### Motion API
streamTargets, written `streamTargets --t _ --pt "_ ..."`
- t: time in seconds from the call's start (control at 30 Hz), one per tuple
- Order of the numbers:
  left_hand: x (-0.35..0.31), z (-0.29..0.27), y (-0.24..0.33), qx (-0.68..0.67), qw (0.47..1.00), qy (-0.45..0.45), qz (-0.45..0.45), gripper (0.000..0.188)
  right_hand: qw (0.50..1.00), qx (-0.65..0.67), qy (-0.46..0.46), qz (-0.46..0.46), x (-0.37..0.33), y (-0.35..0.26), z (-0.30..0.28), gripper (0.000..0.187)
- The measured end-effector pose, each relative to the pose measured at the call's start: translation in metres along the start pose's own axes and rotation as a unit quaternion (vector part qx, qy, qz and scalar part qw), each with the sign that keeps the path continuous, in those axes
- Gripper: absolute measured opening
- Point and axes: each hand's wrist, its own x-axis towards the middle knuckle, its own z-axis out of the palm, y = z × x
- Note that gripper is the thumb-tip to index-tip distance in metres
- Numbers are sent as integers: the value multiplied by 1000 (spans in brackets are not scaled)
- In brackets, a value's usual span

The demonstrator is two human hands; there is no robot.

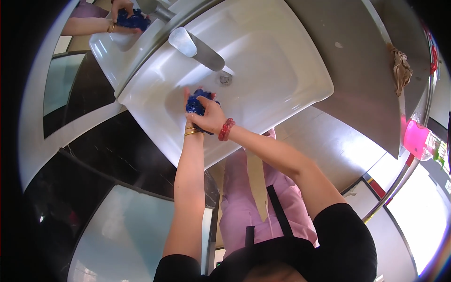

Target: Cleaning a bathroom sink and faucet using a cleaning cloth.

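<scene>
A wet, shiny, dark-blue bunched thing (195,104), cloth-like but of a kind I cannot make out, is held between my two hands over the near left part of a white sink (277,101). My left hand (187,94) cups it from below, mostly hidden, with some fingertips showing past its far side. From above, my right hand (213,116) presses on it, thumb and fingers closed over the blue folds. A grey metal faucet (204,52) reaches over the basin just beyond my hands. Close to its spout lies the drain (225,81).
A mirror at the upper left reflects my hands and the blue thing (133,19). Dark marble-look panels (136,145) lie left of the sink. On the right are a crumpled beige cloth (401,71), a pink bottle (416,140) and a metal pole (393,191).
</scene>
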Motion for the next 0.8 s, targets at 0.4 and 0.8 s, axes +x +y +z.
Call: streamTargets --t 0.4,0.8 --pt "-49 31 3 206 967 151 6 65 891 -364 273 -2 65 67 -115 41" --pt "-16 -13 20 -53 986 -117 -109 61 994 7 -38 -101 -8 -3 13 32"
